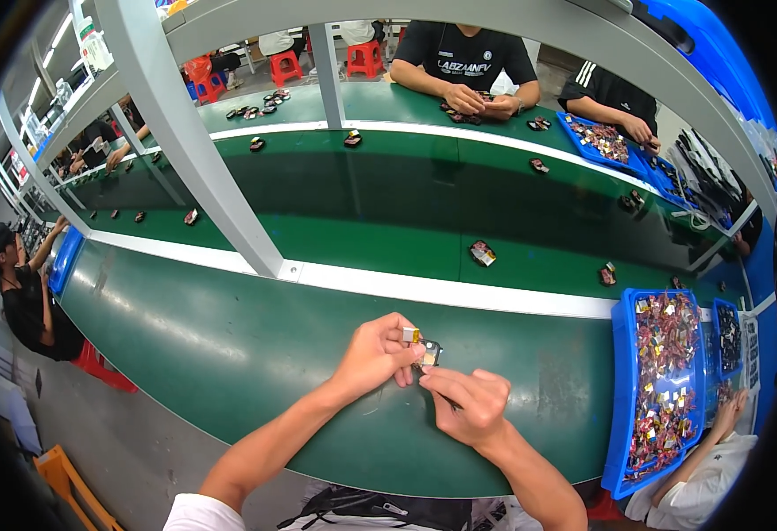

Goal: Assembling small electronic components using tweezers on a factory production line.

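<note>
1. Work table: a long, green, smooth-topped surface with a curved near edge (185, 327). Both bare hands work above it, near its middle.
2. Conveyor: a glossy green belt (379, 230) runs beyond the table, behind a white border strip. Small black-and-red units, some showing silver and yellow parts, lie spaced along it; one black unit with a silver-and-yellow patch (483, 254) lies ahead of the hands.
3. Supply tray: a deep blue plastic tray (623, 389) stands at the table's right end, heaped with small silver, red and yellow parts (667, 327). Stock is plentiful; by that measure, much work appears left.
4. Left hand (375, 354): closed in a pinch, steadying the workpiece between thumb and fingers.
5. Right hand (470, 403): fingers drawn together, tips at the workpiece's near edge. It appears to grip a thin dark stick-like object (451, 403); its exact kind cannot be told.
6. Workpiece: a small black rounded casing (435, 353) with a pale area inside its rim, held just above the table.
7. Pouch: a flat silver piece with a yellow end (412, 334) sits beside the casing, not inside it. Assessment: unit part-finished; whether any wires are joined cannot be determined.
</note>
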Demonstrator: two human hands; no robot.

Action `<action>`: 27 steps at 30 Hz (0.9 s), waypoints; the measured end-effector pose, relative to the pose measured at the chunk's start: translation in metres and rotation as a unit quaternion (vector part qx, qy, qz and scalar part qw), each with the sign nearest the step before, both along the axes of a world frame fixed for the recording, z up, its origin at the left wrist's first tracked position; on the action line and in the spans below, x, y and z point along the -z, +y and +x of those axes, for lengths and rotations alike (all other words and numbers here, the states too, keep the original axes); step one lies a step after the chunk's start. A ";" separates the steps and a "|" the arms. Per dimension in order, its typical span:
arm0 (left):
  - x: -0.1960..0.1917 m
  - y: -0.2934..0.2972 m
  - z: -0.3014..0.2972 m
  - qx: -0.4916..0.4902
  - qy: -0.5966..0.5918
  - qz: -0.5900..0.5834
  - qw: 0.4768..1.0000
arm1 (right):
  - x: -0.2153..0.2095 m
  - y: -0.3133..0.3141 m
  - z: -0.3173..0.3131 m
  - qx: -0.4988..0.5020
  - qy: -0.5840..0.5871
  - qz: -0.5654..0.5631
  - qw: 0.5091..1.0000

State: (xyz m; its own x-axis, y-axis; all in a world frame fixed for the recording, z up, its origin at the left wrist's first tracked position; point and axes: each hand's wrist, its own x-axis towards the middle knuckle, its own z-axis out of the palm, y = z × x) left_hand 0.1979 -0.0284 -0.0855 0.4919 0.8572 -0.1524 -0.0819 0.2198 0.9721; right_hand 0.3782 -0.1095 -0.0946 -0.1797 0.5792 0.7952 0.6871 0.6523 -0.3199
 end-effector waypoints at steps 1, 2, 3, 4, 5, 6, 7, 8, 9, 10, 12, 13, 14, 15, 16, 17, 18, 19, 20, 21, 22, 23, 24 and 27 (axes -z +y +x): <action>0.001 -0.001 0.000 -0.001 0.008 0.009 1.000 | -0.001 0.000 0.000 0.000 0.000 0.001 1.000; 0.002 -0.002 0.001 -0.001 0.008 0.010 1.000 | -0.001 0.000 -0.001 -0.004 -0.009 0.002 1.000; 0.002 -0.003 0.001 -0.007 0.027 0.033 0.999 | -0.002 0.000 -0.001 -0.008 -0.018 0.003 1.000; 0.003 -0.004 0.001 -0.012 0.045 0.056 0.997 | -0.001 0.000 -0.001 -0.007 -0.018 0.004 1.000; 0.003 -0.005 0.001 -0.012 0.045 0.057 0.997 | 0.000 0.000 -0.001 -0.009 -0.033 0.006 0.999; 0.001 -0.007 0.001 -0.015 0.053 0.059 0.997 | 0.001 0.000 0.000 -0.010 -0.047 0.007 0.999; 0.001 -0.007 0.001 -0.016 0.060 0.061 0.996 | 0.002 0.000 0.000 -0.008 -0.048 0.008 0.999; 0.002 -0.007 0.002 -0.015 0.059 0.063 0.996 | 0.002 0.000 0.001 -0.009 -0.054 0.008 0.998; 0.003 -0.007 0.003 -0.016 0.058 0.065 0.996 | 0.002 0.000 0.002 -0.009 -0.059 0.008 0.998; 0.003 -0.008 0.004 -0.019 0.058 0.067 0.996 | 0.002 0.000 0.001 -0.010 -0.059 0.009 0.998; 0.004 -0.008 0.004 -0.023 0.063 0.070 0.995 | 0.004 0.001 0.001 -0.013 -0.052 0.015 0.998; 0.004 -0.008 0.005 -0.026 0.068 0.071 0.995 | 0.004 0.001 0.001 -0.013 -0.052 0.017 0.998; 0.003 -0.008 0.005 -0.026 0.068 0.073 0.995 | 0.004 0.001 0.001 -0.013 -0.049 0.019 0.999; 0.003 -0.009 0.006 -0.033 0.069 0.068 0.995 | 0.003 0.001 0.001 -0.013 -0.046 0.021 0.999; 0.002 -0.010 0.006 -0.039 0.070 0.064 0.995 | 0.002 0.001 0.001 -0.012 -0.045 0.023 0.999; 0.001 -0.011 0.008 -0.038 0.071 0.066 0.995 | 0.000 0.000 0.001 -0.009 -0.051 0.015 0.999; 0.000 -0.012 0.010 -0.051 0.070 0.062 0.994 | -0.001 -0.001 0.001 -0.006 -0.056 0.007 0.998; 0.000 -0.012 0.011 -0.063 0.070 0.058 0.994 | -0.002 -0.001 0.001 -0.003 -0.056 0.008 0.998; 0.000 -0.013 0.012 -0.061 0.071 0.060 0.994 | -0.002 0.000 0.001 -0.004 -0.050 0.010 0.999; 0.000 -0.014 0.013 -0.073 0.075 0.063 0.993 | -0.001 0.001 0.002 -0.005 -0.045 0.011 0.999; -0.001 -0.013 0.015 -0.085 0.079 0.065 0.991 | -0.002 0.001 0.002 -0.002 -0.045 0.013 0.999; 0.000 -0.011 0.015 -0.082 0.079 0.068 0.991 | -0.003 0.002 0.003 0.001 -0.038 0.007 0.999; 0.001 -0.007 0.014 -0.071 0.087 0.070 0.991 | -0.004 0.003 0.004 0.004 -0.032 0.001 0.999; -0.004 0.008 0.013 -0.079 0.088 0.079 0.990 | -0.009 0.009 0.009 0.004 0.070 0.017 0.997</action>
State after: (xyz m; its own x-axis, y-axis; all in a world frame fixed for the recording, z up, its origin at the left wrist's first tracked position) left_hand 0.2110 -0.0205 -0.0818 0.3271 0.9414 -0.0817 0.0704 0.0619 0.9956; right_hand 0.3870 -0.1009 -0.0859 -0.0607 0.5521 0.8315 0.6430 0.6588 -0.3905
